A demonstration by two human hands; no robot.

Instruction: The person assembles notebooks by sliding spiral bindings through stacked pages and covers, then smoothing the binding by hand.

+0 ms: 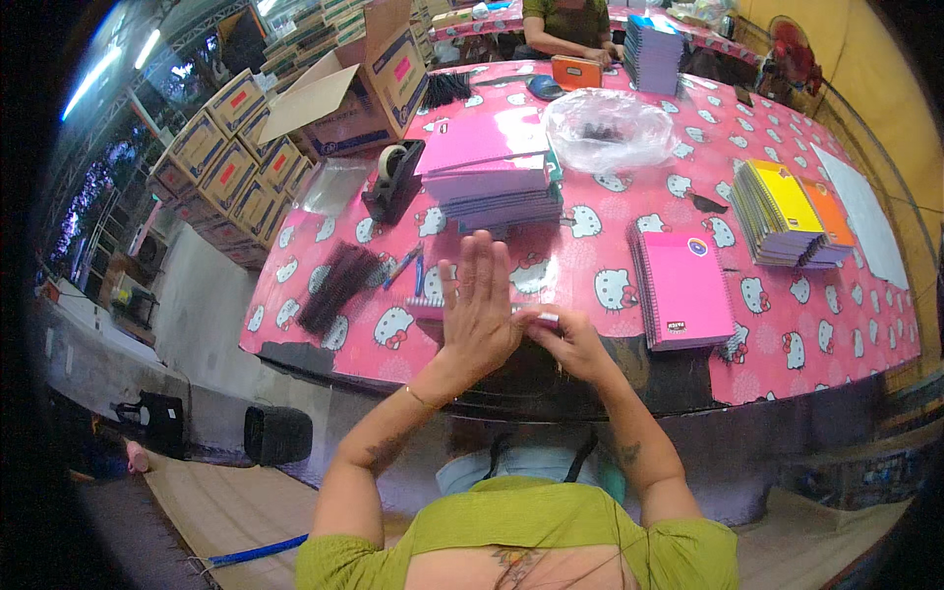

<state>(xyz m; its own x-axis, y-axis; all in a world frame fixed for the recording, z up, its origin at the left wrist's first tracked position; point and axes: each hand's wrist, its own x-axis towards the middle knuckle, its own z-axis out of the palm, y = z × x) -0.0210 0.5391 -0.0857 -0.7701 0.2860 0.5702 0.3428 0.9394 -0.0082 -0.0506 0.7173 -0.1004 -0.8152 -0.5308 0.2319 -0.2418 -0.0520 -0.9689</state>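
Note:
At the near edge of the table, a pink spiral notebook [425, 309] shows nearly edge-on, mostly covered by my hands. My left hand [478, 310] lies flat against it with fingers stretched out. At the notebook's right end, the thumb and fingers of my right hand [570, 342] pinch its coil end; a small pale piece there is too small to make out. Left of my hands lie a bundle of dark coils [339, 285] and blue pens [419, 273]. Beyond them rises a stack of pink notebooks [487, 157]. To the right sits another pink notebook stack [685, 290].
A tape dispenser [393, 184] and an open carton [359, 93] stand at the far left. Further back are a clear plastic bag [610, 133], a tall notebook stack [653, 57] and a co-worker with an orange notebook [576, 73]. Yellow notebooks [782, 206] lie at right.

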